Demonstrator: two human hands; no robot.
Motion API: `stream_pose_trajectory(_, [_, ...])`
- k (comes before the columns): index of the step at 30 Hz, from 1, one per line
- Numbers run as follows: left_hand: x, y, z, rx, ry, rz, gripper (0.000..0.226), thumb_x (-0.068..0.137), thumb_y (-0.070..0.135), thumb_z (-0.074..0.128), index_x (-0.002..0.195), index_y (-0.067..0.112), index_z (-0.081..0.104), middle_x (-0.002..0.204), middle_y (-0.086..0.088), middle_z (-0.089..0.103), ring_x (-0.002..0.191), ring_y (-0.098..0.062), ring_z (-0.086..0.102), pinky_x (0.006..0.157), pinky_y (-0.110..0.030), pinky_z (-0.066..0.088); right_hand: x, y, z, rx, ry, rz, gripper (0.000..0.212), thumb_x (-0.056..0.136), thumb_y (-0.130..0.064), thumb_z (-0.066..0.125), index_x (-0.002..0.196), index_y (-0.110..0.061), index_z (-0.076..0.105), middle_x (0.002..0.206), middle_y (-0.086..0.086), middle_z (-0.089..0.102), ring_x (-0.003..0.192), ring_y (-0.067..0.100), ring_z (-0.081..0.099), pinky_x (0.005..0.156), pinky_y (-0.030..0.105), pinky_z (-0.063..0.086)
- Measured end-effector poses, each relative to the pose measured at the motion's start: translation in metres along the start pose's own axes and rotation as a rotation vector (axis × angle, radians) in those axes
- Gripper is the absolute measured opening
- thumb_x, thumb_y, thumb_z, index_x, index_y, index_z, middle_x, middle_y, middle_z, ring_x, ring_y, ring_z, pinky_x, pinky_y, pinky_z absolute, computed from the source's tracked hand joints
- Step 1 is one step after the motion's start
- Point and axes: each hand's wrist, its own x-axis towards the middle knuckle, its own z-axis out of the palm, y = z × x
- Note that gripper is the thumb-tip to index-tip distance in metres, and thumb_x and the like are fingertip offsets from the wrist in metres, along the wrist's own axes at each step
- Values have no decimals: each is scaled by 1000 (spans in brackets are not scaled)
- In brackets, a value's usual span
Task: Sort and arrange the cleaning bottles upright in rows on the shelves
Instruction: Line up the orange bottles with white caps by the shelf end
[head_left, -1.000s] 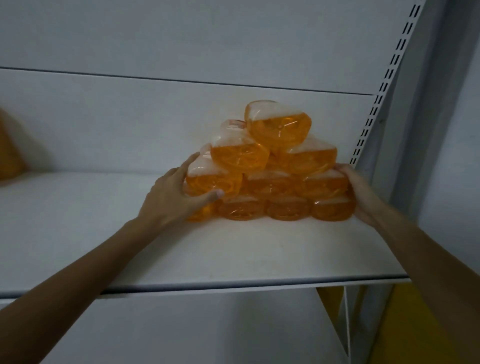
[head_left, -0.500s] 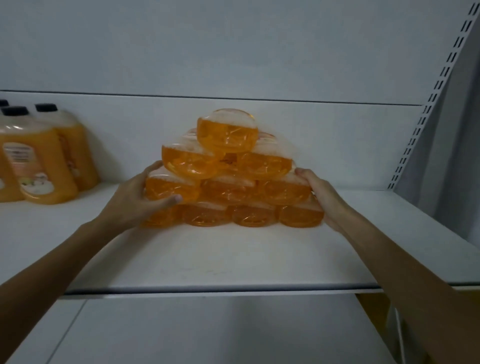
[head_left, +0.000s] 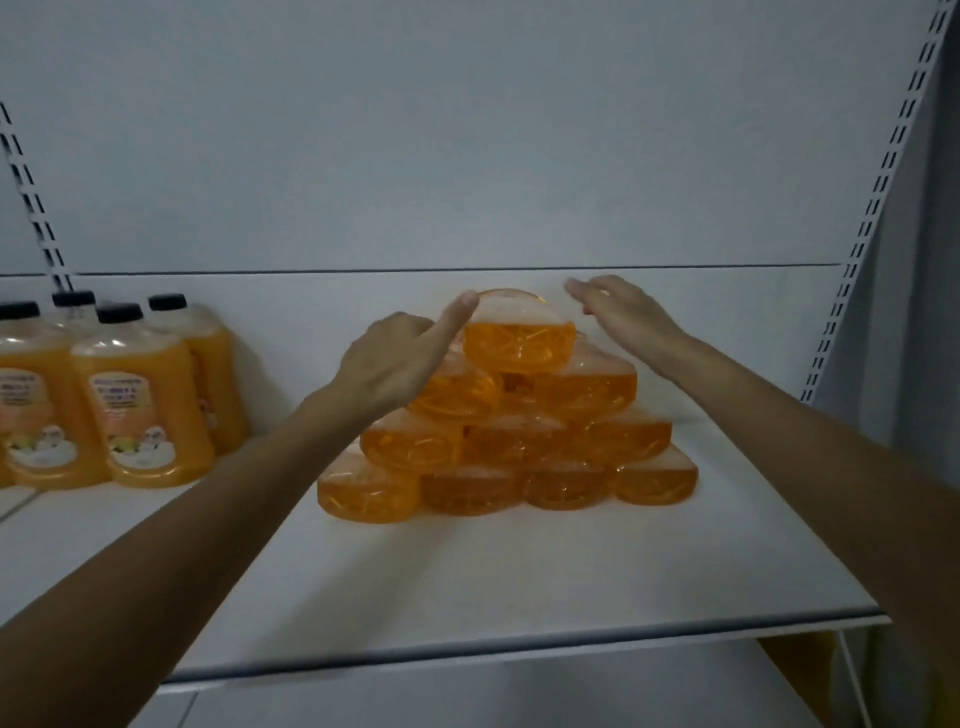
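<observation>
1. A pyramid of orange bottles (head_left: 511, 441) lies on its sides, bases outward, mid-way along the white shelf (head_left: 519, 571).
2. The left hand (head_left: 395, 364) has one finger against the top bottle (head_left: 519, 338); its other fingers are curled.
3. The right hand (head_left: 623, 312) hovers spread just beside it (gripping nothing).
4. Upright labelled bottles (head_left: 140, 400) stand at left, their print too blurred to read, some cut off by the frame edge.

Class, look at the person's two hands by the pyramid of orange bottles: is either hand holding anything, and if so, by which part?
Nothing is gripped. The left hand only touches the top bottle at its upper left edge with a fingertip; the right hand hovers open beside it.
</observation>
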Motion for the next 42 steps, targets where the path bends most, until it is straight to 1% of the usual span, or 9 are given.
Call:
stream_pose_trajectory(3, [19,13,4,15,-111,-73,97,69,79,10,97,3,62,107,-15,65,96,-30,61,92,-41,48,12,-26,15,-98,-198,8,76,84,-75,33,141,-25,40,148,3,39,129,23,43,101,39,36])
stream_pose_trajectory(7, [29,14,9,-1,-172,-129,82,82,74,24,132,15,49,136,-16,50,115,-34,53,100,-44,43,18,-35,27,83,-215,47,41,90,-58,44,100,-23,64,108,5,66,85,15,61,76,30,48])
stream_pose_trajectory(13, [19,42,13,-124,32,32,61,82,63,47,126,22,56,99,3,63,69,-3,56,63,-16,48,8,-44,11,339,126,-221,53,92,-37,56,137,-16,38,121,0,48,96,10,55,62,7,46])
stream_pose_trajectory(18, [13,94,24,-370,86,288,57,87,44,57,138,32,35,105,18,51,77,7,54,53,-3,46,-3,-40,-43,619,190,-361,57,91,-28,60,140,-16,34,129,-2,48,109,11,58,80,22,55])
stream_pose_trajectory(26, [0,181,155,-473,-166,262,89,88,30,60,146,32,-6,115,14,43,96,-7,52,58,-10,49,-24,83,-162,397,-26,-232,77,80,-23,72,145,-31,31,128,1,55,104,16,64,75,30,57])
stream_pose_trajectory(29, [0,204,219,-546,-255,158,99,85,26,65,146,28,-11,126,8,45,110,-13,51,78,-21,48,-31,132,-198,178,-69,-169,85,75,-27,75,145,-35,27,126,-2,54,104,13,61,80,28,56])
stream_pose_trajectory(34, [5,214,300,-560,-299,147,86,76,20,75,141,27,19,117,11,49,104,-9,52,72,-11,45,-31,195,-223,-50,-197,-163,90,73,-20,79,143,-34,25,137,5,45,111,18,56,91,37,53])
stream_pose_trajectory(37, [5,219,330,-545,-262,73,76,80,32,70,140,27,23,120,9,51,104,-10,54,83,-21,48,-30,220,-220,-73,-194,-189,84,73,-13,79,138,-31,29,135,7,45,110,21,56,86,33,54])
stream_pose_trajectory(42, [5,212,361,21,-240,95,90,79,60,56,146,23,8,137,-4,46,119,-26,50,100,-47,42,-10,249,-214,-99,-113,-258,82,74,-11,78,135,-33,29,129,2,48,102,18,59,77,25,55])
